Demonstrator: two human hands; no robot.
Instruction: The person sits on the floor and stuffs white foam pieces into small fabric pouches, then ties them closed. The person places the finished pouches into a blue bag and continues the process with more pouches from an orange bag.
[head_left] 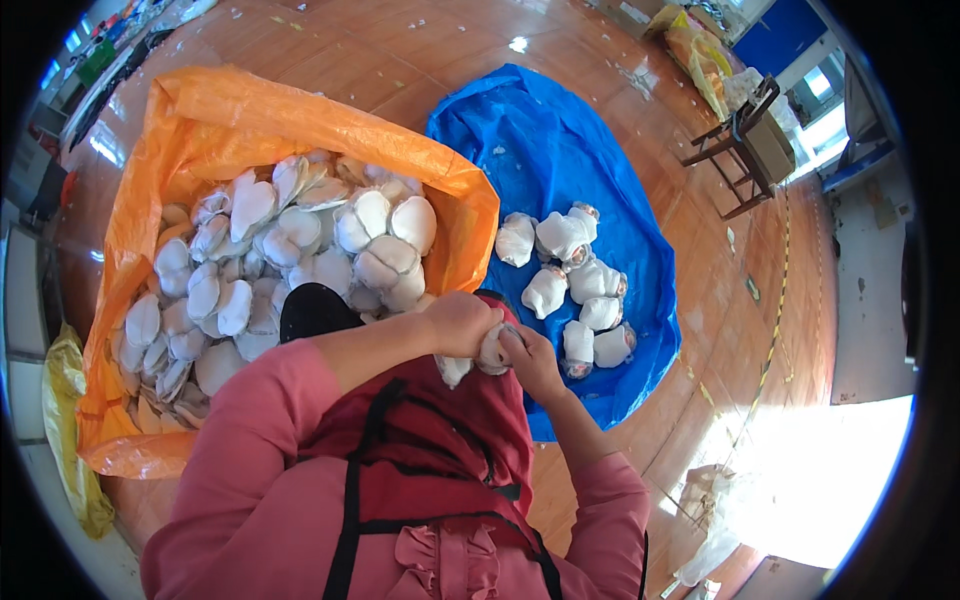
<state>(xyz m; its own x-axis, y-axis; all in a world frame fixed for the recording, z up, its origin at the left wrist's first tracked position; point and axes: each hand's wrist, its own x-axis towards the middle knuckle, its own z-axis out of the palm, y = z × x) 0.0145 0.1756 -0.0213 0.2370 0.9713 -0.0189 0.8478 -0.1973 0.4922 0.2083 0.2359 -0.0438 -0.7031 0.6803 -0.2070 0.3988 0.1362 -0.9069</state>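
Note:
My left hand (463,325) and my right hand (534,366) meet above my lap, both with closed fingers on one small white fabric piece (492,355). Part of the white cloth hangs below my left hand; the fingers hide the rest, so its full shape cannot be made out. To the left of my hands lies an orange woven sack (140,230), wide open and heaped with rounded off-white padded fabric pieces (300,235). On the right, a blue woven sack (640,270) is spread out with several white rolled bundles (545,292) on it.
A dark red apron (430,440) covers my lap, and a dark shoe (315,312) touches the orange sack. Beyond the blue sack a wooden chair (745,145) stands on the tiled floor. Yellow sacking (70,430) lies at far left; crumpled plastic (712,535) lies at lower right.

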